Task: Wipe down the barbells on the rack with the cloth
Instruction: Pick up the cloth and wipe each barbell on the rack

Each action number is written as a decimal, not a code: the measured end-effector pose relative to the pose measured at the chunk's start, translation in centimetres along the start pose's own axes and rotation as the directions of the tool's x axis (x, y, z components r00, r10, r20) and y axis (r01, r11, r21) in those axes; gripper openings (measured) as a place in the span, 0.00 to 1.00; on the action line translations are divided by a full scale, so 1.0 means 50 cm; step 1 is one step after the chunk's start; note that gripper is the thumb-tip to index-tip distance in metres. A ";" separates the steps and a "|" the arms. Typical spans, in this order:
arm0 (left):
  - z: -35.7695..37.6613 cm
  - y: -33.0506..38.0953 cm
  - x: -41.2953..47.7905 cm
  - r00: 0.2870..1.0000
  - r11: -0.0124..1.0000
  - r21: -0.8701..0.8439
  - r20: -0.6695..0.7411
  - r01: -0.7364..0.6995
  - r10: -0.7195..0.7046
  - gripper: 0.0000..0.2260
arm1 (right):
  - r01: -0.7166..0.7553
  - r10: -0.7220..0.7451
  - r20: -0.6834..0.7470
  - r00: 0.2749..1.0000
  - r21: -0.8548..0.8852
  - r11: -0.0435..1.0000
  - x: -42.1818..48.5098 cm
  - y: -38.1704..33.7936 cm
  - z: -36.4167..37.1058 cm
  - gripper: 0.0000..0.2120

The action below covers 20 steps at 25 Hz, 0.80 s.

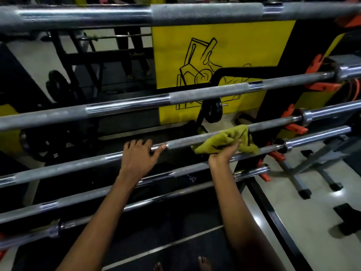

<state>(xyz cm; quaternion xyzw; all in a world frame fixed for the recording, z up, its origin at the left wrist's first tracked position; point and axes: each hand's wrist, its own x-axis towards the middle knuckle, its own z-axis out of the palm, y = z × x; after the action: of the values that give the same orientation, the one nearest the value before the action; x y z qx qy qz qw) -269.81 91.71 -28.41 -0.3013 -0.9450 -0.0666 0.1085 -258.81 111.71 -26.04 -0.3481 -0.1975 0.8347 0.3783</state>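
Observation:
Several steel barbells lie across a rack with orange hooks (pixel 295 128), one above another. My left hand (pixel 139 155) grips the third barbell (pixel 181 142) from the top, fingers curled over it. To its right, my right hand (pixel 224 153) holds an olive-green cloth (pixel 227 139) bunched around the same bar. The top barbell (pixel 175 13) and the second barbell (pixel 195 95) run above. Two lower barbells (pixel 88 196) pass under my forearms.
A yellow wall panel with a black drawing (pixel 218 55) stands behind the rack. Black weight plates (pixel 58 94) and machine frames sit at the back left. A bench frame (pixel 312 173) stands on the grey floor at right. My bare toes (pixel 203 264) show at the bottom.

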 end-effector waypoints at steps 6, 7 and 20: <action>0.002 -0.001 -0.005 0.998 0.998 -0.040 0.039 -0.050 0.051 0.26 | -0.303 0.299 0.048 0.953 0.154 0.941 0.070 0.049 0.003 0.27; 0.001 -0.006 -0.003 0.997 0.997 -0.048 0.047 -0.052 0.055 0.26 | -0.277 0.269 0.079 0.960 0.112 0.954 0.069 0.052 -0.004 0.27; -0.050 -0.121 0.039 0.877 0.986 -0.127 0.454 -0.110 0.156 0.27 | 0.475 -0.529 0.437 0.728 -0.877 -0.071 0.005 0.053 -0.056 0.37</action>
<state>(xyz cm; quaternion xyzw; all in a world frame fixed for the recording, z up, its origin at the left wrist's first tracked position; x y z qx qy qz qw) -274.46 87.44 -25.89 -0.3776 -0.9163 -0.0315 -0.1299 -258.19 110.39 -29.60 -0.4215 -0.7824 0.2968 0.3495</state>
